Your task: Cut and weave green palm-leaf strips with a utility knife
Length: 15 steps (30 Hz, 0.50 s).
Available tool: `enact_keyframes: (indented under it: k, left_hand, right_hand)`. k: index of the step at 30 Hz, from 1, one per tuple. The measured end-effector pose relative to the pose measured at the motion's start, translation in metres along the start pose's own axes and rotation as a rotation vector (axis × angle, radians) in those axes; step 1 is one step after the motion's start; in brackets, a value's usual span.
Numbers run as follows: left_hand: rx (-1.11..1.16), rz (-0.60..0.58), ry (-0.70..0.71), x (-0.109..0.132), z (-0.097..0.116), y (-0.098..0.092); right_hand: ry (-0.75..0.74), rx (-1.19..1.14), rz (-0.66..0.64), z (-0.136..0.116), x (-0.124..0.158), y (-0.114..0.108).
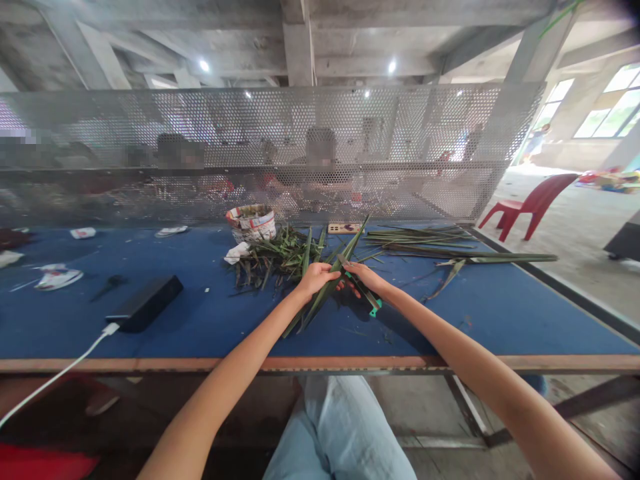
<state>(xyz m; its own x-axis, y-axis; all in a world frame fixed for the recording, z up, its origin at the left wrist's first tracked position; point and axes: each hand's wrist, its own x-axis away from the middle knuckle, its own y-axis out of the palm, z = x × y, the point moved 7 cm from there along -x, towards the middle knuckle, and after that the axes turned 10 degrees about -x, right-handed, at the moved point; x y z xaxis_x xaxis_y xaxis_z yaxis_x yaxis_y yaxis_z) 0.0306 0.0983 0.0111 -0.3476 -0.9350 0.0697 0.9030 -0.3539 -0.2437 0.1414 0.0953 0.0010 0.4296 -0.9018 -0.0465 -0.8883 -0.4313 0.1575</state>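
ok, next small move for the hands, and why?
Probably draw the green-ended tool slightly along the long leaves: the right hand holds it close by them, while the left hand grips the leaves.

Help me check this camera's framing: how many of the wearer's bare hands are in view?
2: the left hand pinches long, narrow green leaves; the right hand, just right of it, grips a slim tool with a teal-green end.

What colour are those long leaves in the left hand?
The long leaves are green, as the head view shows.
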Motion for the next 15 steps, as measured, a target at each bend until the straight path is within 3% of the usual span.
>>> enact_keyframes:
  k: [6, 15]
  left_hand:
    - [0.032, 0.011, 0.002, -0.002, -0.002, 0.001]
    - [0.035, -0.051, -0.010, -0.001, -0.001, 0.005]
  right_hand:
    - [-0.062, -0.017, 0.054, -0.004, 0.000, 0.001]
    - [-0.138, -0.043, 0.177, -0.015, 0.000, -0.021]
